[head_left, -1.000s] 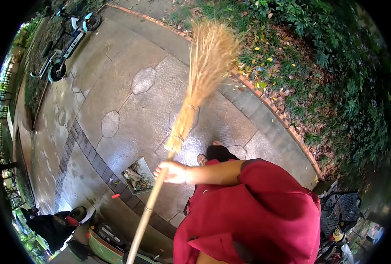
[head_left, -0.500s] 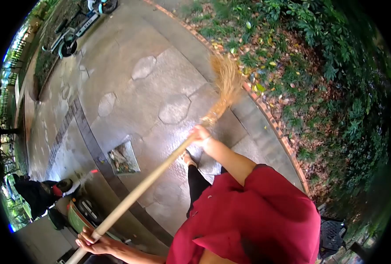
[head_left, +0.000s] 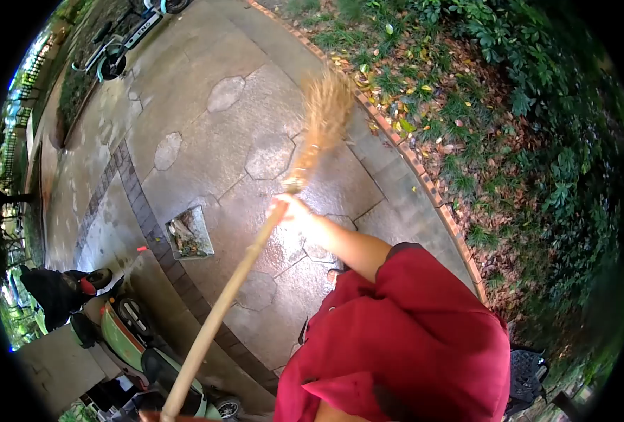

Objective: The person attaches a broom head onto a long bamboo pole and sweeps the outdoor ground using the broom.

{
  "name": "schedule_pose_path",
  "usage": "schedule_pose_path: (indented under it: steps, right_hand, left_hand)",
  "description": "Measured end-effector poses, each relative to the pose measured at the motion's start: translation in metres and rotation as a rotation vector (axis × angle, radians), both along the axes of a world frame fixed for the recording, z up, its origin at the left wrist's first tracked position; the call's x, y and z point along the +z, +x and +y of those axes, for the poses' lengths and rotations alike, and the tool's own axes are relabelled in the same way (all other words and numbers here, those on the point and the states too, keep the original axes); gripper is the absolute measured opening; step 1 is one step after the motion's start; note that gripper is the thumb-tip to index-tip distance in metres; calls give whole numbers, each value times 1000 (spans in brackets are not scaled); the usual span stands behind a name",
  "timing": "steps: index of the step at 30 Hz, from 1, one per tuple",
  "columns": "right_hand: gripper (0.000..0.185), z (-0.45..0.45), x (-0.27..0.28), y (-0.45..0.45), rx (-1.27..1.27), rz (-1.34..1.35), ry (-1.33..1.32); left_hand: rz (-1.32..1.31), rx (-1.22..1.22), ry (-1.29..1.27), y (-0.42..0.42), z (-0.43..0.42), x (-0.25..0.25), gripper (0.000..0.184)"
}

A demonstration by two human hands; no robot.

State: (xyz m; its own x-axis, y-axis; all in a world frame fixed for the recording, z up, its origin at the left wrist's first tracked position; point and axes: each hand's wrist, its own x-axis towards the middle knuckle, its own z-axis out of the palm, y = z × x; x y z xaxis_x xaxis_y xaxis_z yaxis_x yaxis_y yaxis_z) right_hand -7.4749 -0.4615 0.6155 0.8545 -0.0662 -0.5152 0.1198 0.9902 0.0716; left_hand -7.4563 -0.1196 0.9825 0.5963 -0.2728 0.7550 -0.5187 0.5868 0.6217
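Note:
A straw broom (head_left: 217, 313) slants across the middle of the view, its bristles spread and slightly blurred near the brick-edged kerb. My right hand (head_left: 293, 211) is wrapped round the shaft just below the bristle binding. At the bottom edge, only a sliver of my left hand (head_left: 151, 416) shows, closed round the lower shaft. Left of the broom, a square dustpan or tray (head_left: 201, 228) holding leaves and debris rests on the wet paving. Whether the bristles touch the ground is unclear.
A brick kerb (head_left: 424, 179) borders leaf-strewn grass and bushes on the right. A green scooter (head_left: 125, 337) and a dark-covered one (head_left: 52, 295) stand lower left, an electric bike (head_left: 132, 35) upper left. A dark basket (head_left: 526, 376) is lower right.
Since half a second ago, the bristles have swung left from the kerb, and my right hand has moved left with the shaft. My left hand has dropped mostly below the view.

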Motion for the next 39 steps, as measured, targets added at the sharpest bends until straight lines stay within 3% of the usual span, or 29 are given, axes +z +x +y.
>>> schedule_pose_path:
  steps: [1, 3, 4, 6, 7, 9, 10, 12, 13, 14, 19, 20, 21, 22, 24, 25, 26, 28, 29, 30, 32, 34, 35, 36, 37, 39]
  right_hand:
    - [13, -6, -22, -26, -32, 35, 104]
    - [10, 15, -99, -86, -145, 192, 238]
    - [10, 22, -89, -104, -128, 191, 223]
    - [11, 45, -42, -138, -78, 264, 236]
    - [11, 71, 8, -151, 77, 249, -87]
    - [10, 117, 34, -153, 220, 169, -104]
    - [10, 142, 26, -155, 210, 124, 217]
    - [11, 169, 33, -157, 181, 172, 280]
    - [11, 168, 47, -152, 169, 250, 270]
    - [11, 157, 52, -145, 188, 68, 224]
    - [14, 42, 39, -60, 20, -41, 80]
    - [15, 9, 44, -36, -28, -7, 58]
    - [14, -26, 40, -14, -54, -144, -49]
    - [13, -63, 37, 7, -75, -281, -156]
    - [14, -136, 37, 38, -231, -258, -132]
    - [15, -171, 28, 50, -282, -191, -134]
    - [16, -204, 9, 58, -334, -119, -132]
    - [18, -259, -42, 52, -285, -84, -208]
    - [16, -271, -62, 38, -338, -30, -203]
    - [12, -273, -75, 16, -367, 173, -130]
    - [8, -247, -109, -48, -436, 284, -37]
    - [9, -223, -98, -104, -439, 338, 45]
    - [8, -202, -62, -123, -433, 309, 41]
    - [9, -180, -23, -128, -460, 236, 0]
    - [14, -162, -3, -136, -205, 216, -116]
    - [13, -107, 50, -121, -273, 112, -399]
  left_hand:
    - [189, 892, 44, -12, -38, -13, 15]
    - [381, 539, 16, 22, 8, -57, 15]
    - [491, 366, -30, 38, 44, -83, 14]
    - [701, 622, -145, 44, 113, -124, 18]
    - [738, 832, -134, 30, 153, -122, 17]
    - [787, 1123, -155, 0, 220, -114, 14]
    - [742, 1147, -172, -19, 232, -106, 12]
    - [623, 1152, -200, -52, 231, -90, 7]
    - [583, 1135, -200, -65, 224, -85, 6]
    - [554, 1106, -203, -74, 213, -83, 6]
    - [427, 814, -198, -100, 111, -72, 17]
    - [416, 720, -226, -100, 84, -69, 19]
    - [411, 633, -264, -99, 55, -67, 22]
    - [455, 549, -464, -97, 15, -57, 21]
    - [-117, 1569, 909, -95, -66, -40, 19]
    - [-127, 1567, 902, -87, -110, -40, 19]
    - [-83, 1112, 633, -78, -157, -40, 11]
    - [7, 195, 114, -61, -232, -44, 19]
    - [10, 36, 155, -36, -242, -49, 14]
    - [273, 284, 48, -24, -265, -50, 19]
    - [293, 107, 81, 28, -302, -44, 13]
    - [319, 214, 157, 76, -300, -44, 6]
    - [423, 315, 127, 100, -292, -42, 7]
    - [509, 251, 171, 139, -251, -49, 8]
    - [596, 220, 196, 170, -210, -54, 8]
    - [768, 476, 207, 193, -134, -46, 16]
